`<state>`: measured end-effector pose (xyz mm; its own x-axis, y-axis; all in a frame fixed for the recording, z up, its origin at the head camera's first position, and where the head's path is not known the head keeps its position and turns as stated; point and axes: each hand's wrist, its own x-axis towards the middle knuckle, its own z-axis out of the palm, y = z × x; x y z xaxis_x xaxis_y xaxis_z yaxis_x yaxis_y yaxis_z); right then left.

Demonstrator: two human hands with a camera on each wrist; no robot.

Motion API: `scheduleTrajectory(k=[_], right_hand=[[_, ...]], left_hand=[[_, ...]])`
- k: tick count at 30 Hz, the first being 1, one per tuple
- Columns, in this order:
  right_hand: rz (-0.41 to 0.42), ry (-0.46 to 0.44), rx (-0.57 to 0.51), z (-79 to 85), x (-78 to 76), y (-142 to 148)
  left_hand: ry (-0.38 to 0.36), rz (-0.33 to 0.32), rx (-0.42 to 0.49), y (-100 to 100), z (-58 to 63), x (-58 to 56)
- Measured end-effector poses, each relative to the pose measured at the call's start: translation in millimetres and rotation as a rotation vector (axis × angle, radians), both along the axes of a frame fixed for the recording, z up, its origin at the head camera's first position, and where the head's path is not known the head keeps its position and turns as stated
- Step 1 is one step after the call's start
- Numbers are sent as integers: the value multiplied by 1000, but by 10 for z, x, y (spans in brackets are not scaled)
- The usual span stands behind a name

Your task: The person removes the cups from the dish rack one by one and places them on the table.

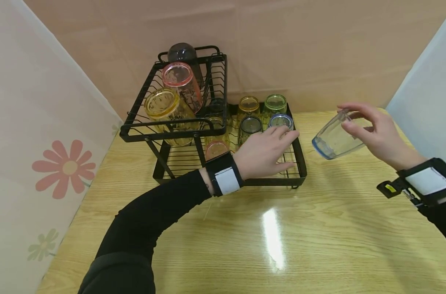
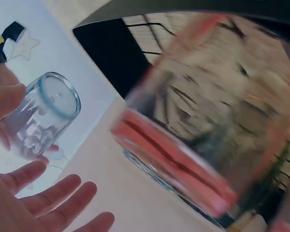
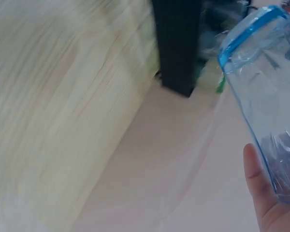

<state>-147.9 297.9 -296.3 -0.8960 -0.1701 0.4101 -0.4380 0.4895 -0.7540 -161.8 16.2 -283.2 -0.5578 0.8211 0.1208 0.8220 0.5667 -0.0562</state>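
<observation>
My right hand (image 1: 373,130) grips a clear, blue-tinted drinking glass (image 1: 335,139) by one end, in the air to the right of the rack. The glass is tilted, its thick blue end toward the lower left. The right wrist view shows the same glass (image 3: 266,87) with fingers (image 3: 253,174) along its side. My left hand (image 1: 265,153) is spread above the front right of the rack's lower tray (image 1: 300,163), holding nothing. It partly covers a blue-rimmed glass (image 1: 281,121); whether it touches that glass cannot be told. Nearby in the tray stands a dark grey glass (image 1: 250,124).
Green (image 1: 276,103) and amber (image 1: 249,105) glasses stand at the tray's back. A pink glass (image 1: 217,149) is beside the left wrist. The raised black basket (image 1: 134,136) at left holds yellow (image 1: 162,104), pink (image 1: 177,75) and dark (image 1: 181,53) glasses. Walls border the wooden table (image 1: 226,245).
</observation>
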Motion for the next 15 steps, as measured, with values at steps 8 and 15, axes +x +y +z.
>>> scheduleTrajectory(k=[8, 15], right_hand=[[-91, -39, 438, -71, -254, 49], [-128, -47, 655, -162, -530, -25]], left_hand=[[44, 82, -49, -9, 25, -81], [-15, 213, -143, 165, 188, -229]])
